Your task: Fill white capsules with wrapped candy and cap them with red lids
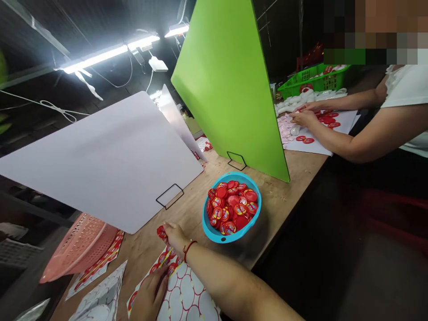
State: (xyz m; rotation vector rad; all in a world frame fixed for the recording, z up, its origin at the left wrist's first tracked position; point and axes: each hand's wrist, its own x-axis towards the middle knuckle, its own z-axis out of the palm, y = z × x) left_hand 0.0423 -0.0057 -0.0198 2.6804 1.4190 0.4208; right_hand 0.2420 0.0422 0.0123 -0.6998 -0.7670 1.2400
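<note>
Your white paper sheet [186, 295] is mostly bare, red round stickers [162, 258] remaining. Right hand [176, 237] grasps a red disc [161, 232]; left hand [149, 292], released.

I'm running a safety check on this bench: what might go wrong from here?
The blue basin, heaped with red discs, sits near the edge of the table and close to the right forearm; a knock might spill some. The red piece, held at the fingertips of the right hand, could perhaps slip.
</note>
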